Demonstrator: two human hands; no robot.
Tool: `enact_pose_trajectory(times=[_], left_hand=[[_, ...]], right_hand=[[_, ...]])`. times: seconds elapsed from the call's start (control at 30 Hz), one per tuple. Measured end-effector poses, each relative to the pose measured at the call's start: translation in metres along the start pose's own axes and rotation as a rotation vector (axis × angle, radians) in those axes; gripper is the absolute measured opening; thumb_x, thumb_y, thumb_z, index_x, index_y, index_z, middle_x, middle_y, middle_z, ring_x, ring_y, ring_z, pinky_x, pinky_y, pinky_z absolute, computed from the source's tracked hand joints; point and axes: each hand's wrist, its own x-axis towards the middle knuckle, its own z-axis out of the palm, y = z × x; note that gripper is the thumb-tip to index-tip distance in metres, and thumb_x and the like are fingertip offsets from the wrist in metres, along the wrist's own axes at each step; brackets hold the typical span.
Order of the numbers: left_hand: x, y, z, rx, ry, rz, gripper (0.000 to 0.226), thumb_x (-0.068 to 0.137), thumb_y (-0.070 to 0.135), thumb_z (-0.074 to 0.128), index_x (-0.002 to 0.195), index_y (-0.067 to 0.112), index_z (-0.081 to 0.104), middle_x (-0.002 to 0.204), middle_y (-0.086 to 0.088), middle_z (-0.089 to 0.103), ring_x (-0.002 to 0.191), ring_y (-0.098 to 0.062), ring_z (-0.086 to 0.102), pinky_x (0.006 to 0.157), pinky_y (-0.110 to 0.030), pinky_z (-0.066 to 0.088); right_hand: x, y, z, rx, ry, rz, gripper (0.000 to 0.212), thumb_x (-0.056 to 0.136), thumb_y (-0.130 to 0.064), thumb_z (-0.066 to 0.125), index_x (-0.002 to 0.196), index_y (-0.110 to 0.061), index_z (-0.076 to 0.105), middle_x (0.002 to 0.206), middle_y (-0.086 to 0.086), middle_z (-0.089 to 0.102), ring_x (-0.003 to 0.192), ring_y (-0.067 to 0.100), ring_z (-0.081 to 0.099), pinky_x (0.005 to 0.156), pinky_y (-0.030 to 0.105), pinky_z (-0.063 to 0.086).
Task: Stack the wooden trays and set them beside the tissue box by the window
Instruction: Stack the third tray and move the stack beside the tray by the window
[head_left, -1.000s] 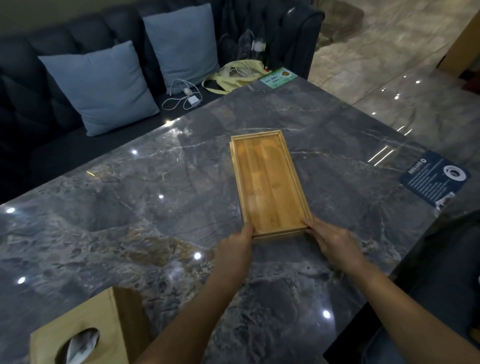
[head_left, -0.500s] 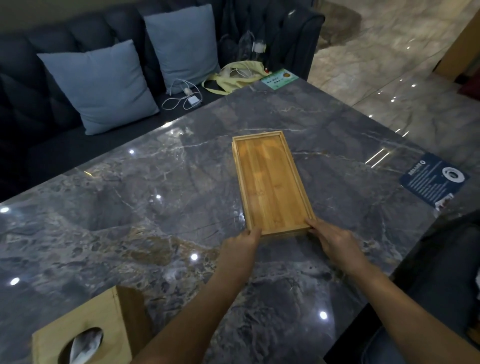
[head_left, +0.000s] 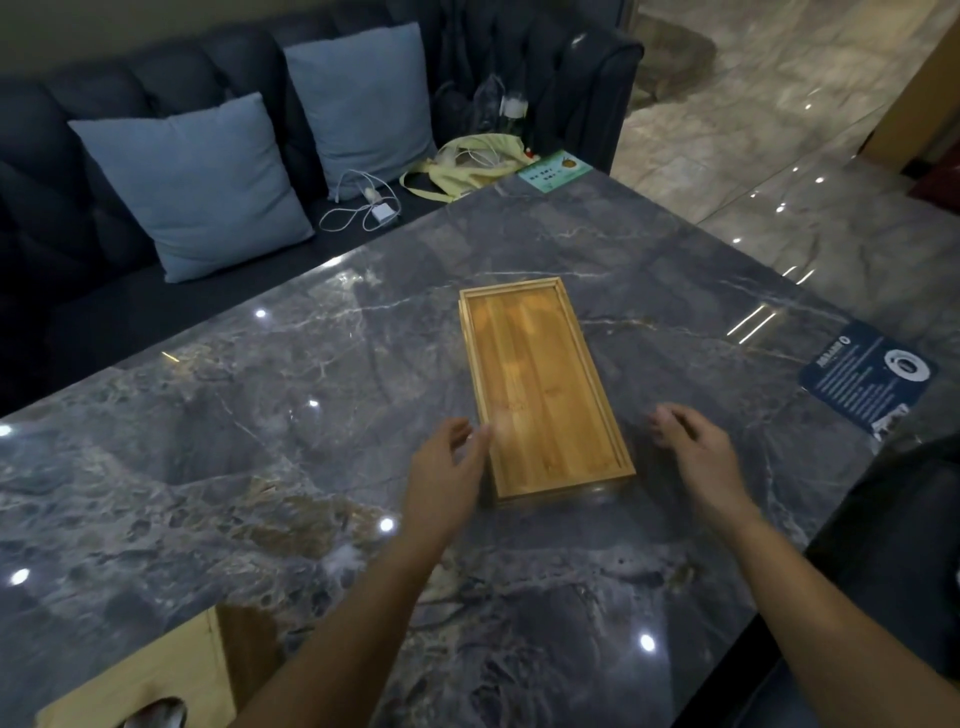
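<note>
The stacked wooden trays (head_left: 540, 384) lie flat in the middle of the dark marble table (head_left: 260, 415), long side pointing away from me; a second rim shows under the top tray along its left and near edges. My left hand (head_left: 447, 467) hovers open beside the near left side, fingertips close to the rim. My right hand (head_left: 696, 447) is open to the right of the near end, a small gap from the tray. The wooden tissue box (head_left: 156, 680) stands at the bottom left corner, partly cut off.
A dark sofa with two blue cushions (head_left: 202, 182) runs along the table's far side, with a charger cable (head_left: 363, 208) and a yellow bag (head_left: 467, 161) on it. A green card (head_left: 553, 171) and a dark blue card (head_left: 867, 384) lie on the table edges.
Both hands have let go of the near end of the trays and moved apart to either side. The trays have stayed in place.
</note>
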Motion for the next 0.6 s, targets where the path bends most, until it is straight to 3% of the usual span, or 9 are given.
enact_pose_trajectory(times=[0.07, 0.13, 0.17, 0.23, 0.3, 0.47, 0.6], left_hand=[[0.02, 0.005, 0.008, -0.261, -0.032, -0.112, 0.032, 0.094, 0.037, 0.047, 0.114, 0.014, 0.06, 0.109, 0.0, 0.067, 0.109, -0.02, 0.06, 0.071, -0.013, 0.049], [0.035, 0.01, 0.015, -0.54, -0.03, -0.288, 0.04, 0.095, 0.034, 0.046, 0.121, 0.006, 0.057, 0.12, -0.013, 0.064, 0.118, -0.03, 0.056, 0.093, -0.034, 0.051], [0.039, 0.01, 0.017, -0.614, -0.028, -0.358, 0.047, 0.094, 0.036, 0.046, 0.127, 0.003, 0.052, 0.129, -0.02, 0.058, 0.122, -0.034, 0.053, 0.103, -0.046, 0.045], [0.042, 0.01, 0.024, -0.623, -0.059, -0.4, 0.055, 0.094, 0.041, 0.044, 0.136, 0.006, 0.043, 0.14, -0.021, 0.049, 0.127, -0.035, 0.047, 0.108, -0.053, 0.037], [0.044, 0.012, 0.032, -0.553, -0.109, -0.334, 0.053, 0.096, 0.043, 0.038, 0.141, 0.015, 0.038, 0.146, -0.013, 0.043, 0.13, -0.027, 0.045, 0.11, -0.049, 0.036], [0.046, 0.013, 0.043, -0.498, -0.121, -0.271, 0.05, 0.1, 0.038, 0.028, 0.148, 0.027, 0.019, 0.155, 0.0, 0.026, 0.14, -0.021, 0.027, 0.117, -0.044, 0.024], [0.049, 0.009, 0.047, -0.515, -0.103, -0.244, 0.051, 0.099, 0.039, 0.028, 0.148, 0.026, 0.019, 0.155, -0.002, 0.027, 0.14, -0.021, 0.029, 0.116, -0.05, 0.024]], right_hand=[[0.019, -0.008, 0.013, 0.185, -0.052, 0.119, 0.02, 0.097, -0.018, 0.044, 0.108, -0.012, 0.06, 0.12, 0.02, 0.059, 0.104, 0.024, 0.06, 0.088, 0.031, 0.047], [0.031, -0.012, 0.025, 0.222, -0.12, 0.183, 0.035, 0.099, -0.018, 0.038, 0.128, -0.001, 0.048, 0.132, 0.021, 0.051, 0.121, 0.029, 0.05, 0.098, 0.033, 0.04], [0.035, -0.014, 0.031, 0.212, -0.162, 0.204, 0.039, 0.099, -0.021, 0.038, 0.131, 0.0, 0.045, 0.136, 0.02, 0.049, 0.125, 0.028, 0.047, 0.103, 0.035, 0.037], [0.036, -0.016, 0.04, 0.146, -0.265, 0.227, 0.045, 0.098, -0.03, 0.038, 0.133, -0.003, 0.046, 0.139, 0.016, 0.049, 0.128, 0.025, 0.045, 0.111, 0.042, 0.032], [0.033, -0.02, 0.045, 0.096, -0.326, 0.24, 0.047, 0.097, -0.037, 0.038, 0.134, -0.009, 0.047, 0.138, 0.011, 0.051, 0.127, 0.022, 0.047, 0.111, 0.045, 0.032], [0.024, -0.027, 0.053, 0.13, -0.329, 0.255, 0.044, 0.098, -0.033, 0.036, 0.137, -0.014, 0.044, 0.135, 0.006, 0.052, 0.12, 0.018, 0.051, 0.1, 0.032, 0.04], [0.027, -0.031, 0.051, 0.11, -0.331, 0.249, 0.046, 0.098, -0.033, 0.036, 0.139, -0.015, 0.041, 0.139, 0.006, 0.049, 0.125, 0.019, 0.047, 0.107, 0.037, 0.036]])
